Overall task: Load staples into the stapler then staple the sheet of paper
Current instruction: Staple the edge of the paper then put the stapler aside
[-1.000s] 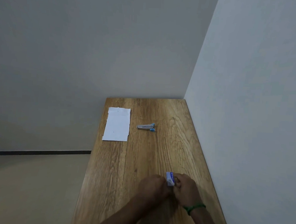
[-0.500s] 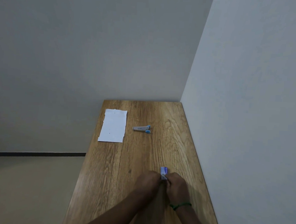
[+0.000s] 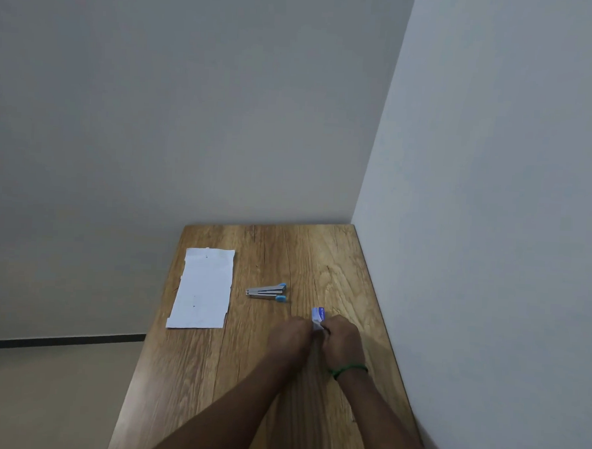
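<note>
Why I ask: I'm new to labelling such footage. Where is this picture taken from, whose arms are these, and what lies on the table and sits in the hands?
No machine here: a person wears a camera on the head, looking forward and down, so the arms entering from below are their own. The left hand and the right hand, with a green band at its wrist, meet and grip a small blue and white box, probably staples. Farther off on the wooden table lie a stapler and, to its left, a sheet of paper, both untouched.
</note>
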